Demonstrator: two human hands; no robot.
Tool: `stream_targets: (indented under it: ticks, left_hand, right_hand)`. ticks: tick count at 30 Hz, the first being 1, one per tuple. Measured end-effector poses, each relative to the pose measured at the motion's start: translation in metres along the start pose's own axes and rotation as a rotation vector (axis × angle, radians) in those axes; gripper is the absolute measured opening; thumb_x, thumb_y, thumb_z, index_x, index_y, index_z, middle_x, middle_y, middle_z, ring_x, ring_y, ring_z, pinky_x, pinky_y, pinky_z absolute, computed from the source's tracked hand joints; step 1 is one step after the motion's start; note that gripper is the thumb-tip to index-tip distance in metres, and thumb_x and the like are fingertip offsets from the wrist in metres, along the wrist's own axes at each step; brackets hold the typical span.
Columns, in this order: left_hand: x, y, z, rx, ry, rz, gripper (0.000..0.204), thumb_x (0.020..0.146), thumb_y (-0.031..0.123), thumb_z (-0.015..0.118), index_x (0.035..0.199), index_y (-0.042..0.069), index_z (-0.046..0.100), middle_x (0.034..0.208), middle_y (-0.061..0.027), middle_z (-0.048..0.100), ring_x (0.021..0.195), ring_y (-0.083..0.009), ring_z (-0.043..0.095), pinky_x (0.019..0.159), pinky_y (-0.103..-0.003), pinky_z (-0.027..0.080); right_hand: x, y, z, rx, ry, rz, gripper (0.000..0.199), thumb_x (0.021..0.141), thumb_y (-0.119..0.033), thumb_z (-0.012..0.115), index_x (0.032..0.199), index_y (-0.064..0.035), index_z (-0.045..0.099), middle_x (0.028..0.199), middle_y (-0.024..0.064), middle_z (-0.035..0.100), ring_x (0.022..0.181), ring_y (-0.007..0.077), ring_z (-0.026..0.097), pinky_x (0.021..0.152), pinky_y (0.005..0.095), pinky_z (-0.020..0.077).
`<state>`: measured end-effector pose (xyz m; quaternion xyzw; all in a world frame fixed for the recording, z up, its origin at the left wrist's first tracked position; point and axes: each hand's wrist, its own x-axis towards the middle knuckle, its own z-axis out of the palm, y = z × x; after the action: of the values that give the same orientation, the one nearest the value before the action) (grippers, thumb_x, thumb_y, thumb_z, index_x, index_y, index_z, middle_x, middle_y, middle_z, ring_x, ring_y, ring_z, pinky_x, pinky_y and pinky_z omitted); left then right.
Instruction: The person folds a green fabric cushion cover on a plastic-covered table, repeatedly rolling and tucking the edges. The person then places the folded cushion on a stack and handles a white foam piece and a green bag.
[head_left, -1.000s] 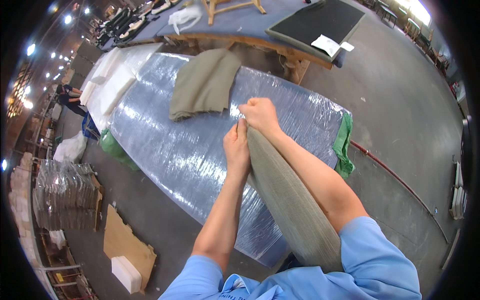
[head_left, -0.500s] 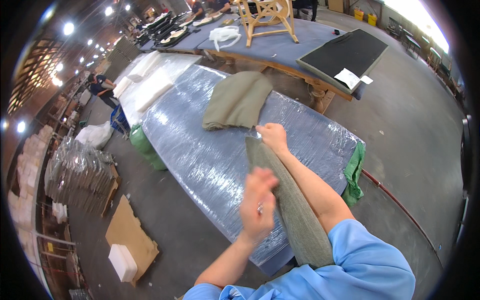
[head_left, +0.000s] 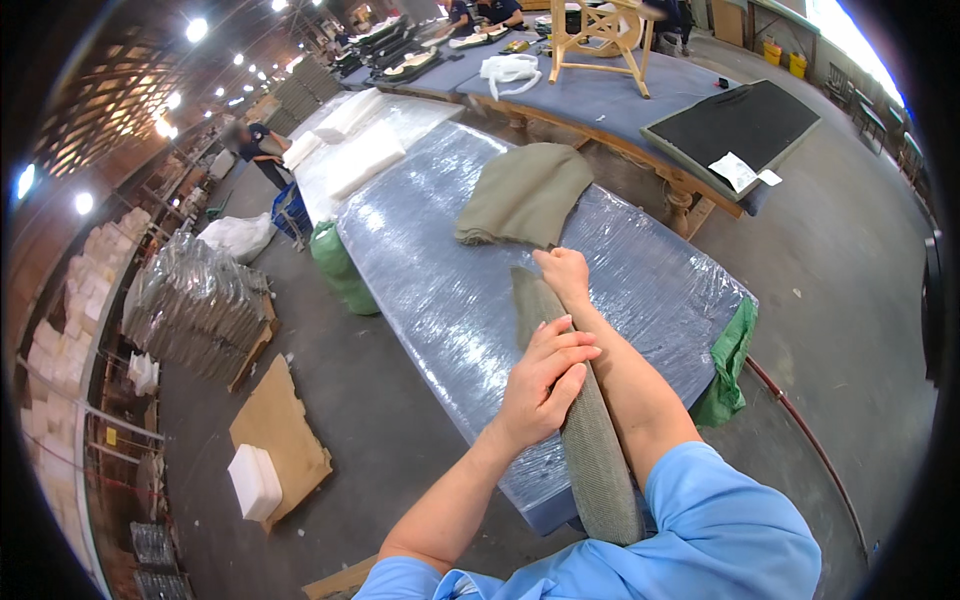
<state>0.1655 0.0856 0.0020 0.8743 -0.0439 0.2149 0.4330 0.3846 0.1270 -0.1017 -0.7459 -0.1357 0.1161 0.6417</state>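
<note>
In the head view, the long grey-green cushion (head_left: 600,460) is held over the desk (head_left: 420,310), its long axis pointed forward-left. Its middle is covered by the left hand (head_left: 545,388), fingers extended; beside its tip, the right hand (head_left: 564,276) is curled, anything pinched indiscernible.

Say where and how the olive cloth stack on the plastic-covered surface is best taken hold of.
Probably by its near edge, coming from the camera side and pinching above and below: the cloth stack lies roughly flat on the plastic-covered surface, its layered-looking edge facing the camera and nothing resting on top.
</note>
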Motion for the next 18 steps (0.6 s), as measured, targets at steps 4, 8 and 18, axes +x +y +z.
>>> stream_targets:
  ticks: [4,8,18]
  left_hand:
    - [-0.002,0.01,0.008,-0.003,-0.022,-0.027,0.027,0.098,0.011,0.056,0.118,0.005,0.074,0.135,-0.0104,0.067,0.149,-0.038,0.042,0.126,-0.052,0.024]
    - [-0.002,0.007,0.013,-0.06,-0.003,-0.092,0.028,0.099,0.013,0.054,0.119,0.006,0.072,0.146,-0.0114,0.06,0.156,-0.0369,0.029,0.128,-0.05,0.019]
    - [-0.018,-0.022,-0.003,-0.195,0.146,-0.266,0.064,0.102,0.021,0.051,0.162,0.002,0.034,0.173,-0.0165,0.021,0.162,-0.0311,0.012,0.129,-0.04,0.012]
  right_hand:
    - [0.01,0.008,-0.011,0.051,-0.085,-0.028,0.049,0.08,-0.039,0.076,0.055,-0.0019,0.057,0.052,0.0078,0.052,0.052,0.0185,0.047,0.056,0.0434,0.0417]
    - [0.008,-0.004,-0.028,-0.17,-0.016,-0.025,0.048,0.086,-0.046,0.074,0.073,-0.0014,0.065,0.067,0.0136,0.064,0.063,0.0227,0.058,0.065,0.0435,0.048]
    - [-0.201,0.008,-0.117,0.435,-0.132,-0.135,0.031,0.109,-0.024,0.055,0.123,0.0008,0.067,0.11,0.0021,0.068,0.103,0.0141,0.063,0.09,0.0322,0.0492]
